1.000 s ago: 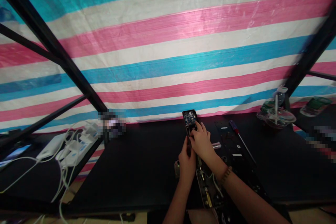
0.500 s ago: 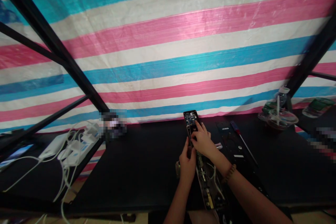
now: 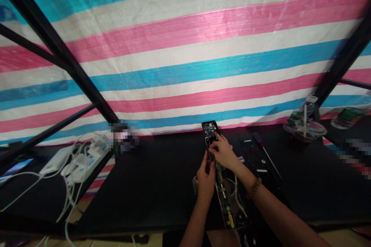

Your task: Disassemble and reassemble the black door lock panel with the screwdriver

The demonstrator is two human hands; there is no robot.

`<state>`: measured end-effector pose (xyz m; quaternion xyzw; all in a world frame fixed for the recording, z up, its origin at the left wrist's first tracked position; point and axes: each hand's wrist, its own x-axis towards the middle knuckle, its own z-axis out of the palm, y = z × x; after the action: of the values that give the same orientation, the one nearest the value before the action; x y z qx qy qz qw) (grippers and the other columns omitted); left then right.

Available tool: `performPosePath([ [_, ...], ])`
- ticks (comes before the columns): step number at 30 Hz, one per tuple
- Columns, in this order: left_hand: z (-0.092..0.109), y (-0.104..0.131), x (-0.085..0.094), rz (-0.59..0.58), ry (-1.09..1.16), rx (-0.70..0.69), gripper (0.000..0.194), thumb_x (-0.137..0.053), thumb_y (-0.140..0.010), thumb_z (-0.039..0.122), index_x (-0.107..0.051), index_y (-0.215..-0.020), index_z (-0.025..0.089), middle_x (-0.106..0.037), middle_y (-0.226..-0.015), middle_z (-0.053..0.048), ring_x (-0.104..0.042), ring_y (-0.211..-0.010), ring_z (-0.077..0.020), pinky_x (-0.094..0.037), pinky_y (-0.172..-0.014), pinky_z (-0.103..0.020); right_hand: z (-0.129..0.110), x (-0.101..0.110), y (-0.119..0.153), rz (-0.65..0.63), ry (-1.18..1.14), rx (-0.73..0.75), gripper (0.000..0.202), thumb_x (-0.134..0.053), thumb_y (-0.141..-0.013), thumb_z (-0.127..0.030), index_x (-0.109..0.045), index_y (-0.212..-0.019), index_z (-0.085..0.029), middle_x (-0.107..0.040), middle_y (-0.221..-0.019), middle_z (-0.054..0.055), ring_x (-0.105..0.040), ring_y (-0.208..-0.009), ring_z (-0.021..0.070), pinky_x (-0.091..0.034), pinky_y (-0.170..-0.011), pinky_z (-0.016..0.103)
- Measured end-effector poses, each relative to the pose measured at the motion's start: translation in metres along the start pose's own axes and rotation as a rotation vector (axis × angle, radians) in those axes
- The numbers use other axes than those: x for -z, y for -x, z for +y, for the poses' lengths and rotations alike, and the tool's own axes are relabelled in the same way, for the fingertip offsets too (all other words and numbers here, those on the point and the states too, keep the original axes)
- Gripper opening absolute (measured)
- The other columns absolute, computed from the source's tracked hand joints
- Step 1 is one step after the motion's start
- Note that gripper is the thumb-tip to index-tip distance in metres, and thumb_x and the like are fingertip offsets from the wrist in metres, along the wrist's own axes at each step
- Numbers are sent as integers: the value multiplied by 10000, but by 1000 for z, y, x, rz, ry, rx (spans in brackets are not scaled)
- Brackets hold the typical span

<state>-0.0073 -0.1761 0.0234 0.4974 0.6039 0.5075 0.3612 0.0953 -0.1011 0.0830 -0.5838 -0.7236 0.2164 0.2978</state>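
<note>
A long, narrow black device housing (image 3: pixel 235 216) lies opened lengthwise before me, with a circuit board (image 3: pixel 211 129) at its far end. White wires (image 3: pixel 238 197) and a brass-coloured metal part (image 3: pixel 230 218) sit inside its near half. Along the housing's left edge is my left hand (image 3: pixel 206 179), with thumb and forefinger closed against it. Over the middle of the housing, just below the board, my right hand (image 3: pixel 224 154) has its thumb and fingertips drawn together. What they pinch is too small to tell.
Right of the housing lie a flat black cover plate (image 3: pixel 251 154) and a screwdriver (image 3: pixel 268 154). Further right stand a clear plastic bowl (image 3: pixel 310 129) and a bottle (image 3: pixel 310 104). A white power strip (image 3: pixel 84 168) with tangled cables is at left. Striped sheeting (image 3: pixel 203 61) hangs behind.
My right thumb and fingers shift slightly over the housing, and a little more of the board and white wire shows. My left hand stays at the edge. The view shifts slightly.
</note>
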Motion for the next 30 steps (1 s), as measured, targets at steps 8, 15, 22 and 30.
performPosePath([
  [8,1,2,1,-1,24,-8,563,-500,-927,414,-435,-1466,262,-682,-912,7,-630,-776,-143,-493,-680,-232,-19,10,-14,-11,-13,44,158,-610,-808,-134,-741,-812,-221,-508,-1450,71,-294,-1413,414,-307,-1024,663],
  [15,7,3,2,9,-38,22,580,-493,-925,390,-404,-1485,267,-685,-882,17,-631,-747,-136,-504,-685,-234,21,25,-13,183,-171,210,230,-523,-839,-81,-712,-916,-188,-569,-1336,107,-521,-1275,220,-377,-1105,391],
  [22,8,1,2,-1,-31,20,597,-500,-912,386,-406,-1486,253,-678,-878,13,-621,-752,-138,-491,-687,-219,33,29,3,129,-122,274,152,-615,-801,-102,-714,-871,-193,-561,-1332,117,-508,-1270,251,-369,-1097,442],
  [30,5,0,2,34,-32,-6,580,-531,-903,386,-455,-1460,242,-646,-828,12,-582,-728,-141,-477,-699,-227,13,3,9,-40,68,203,139,-656,-785,-108,-752,-829,-199,-324,-1581,107,-162,-1482,380,-294,-1057,579],
])
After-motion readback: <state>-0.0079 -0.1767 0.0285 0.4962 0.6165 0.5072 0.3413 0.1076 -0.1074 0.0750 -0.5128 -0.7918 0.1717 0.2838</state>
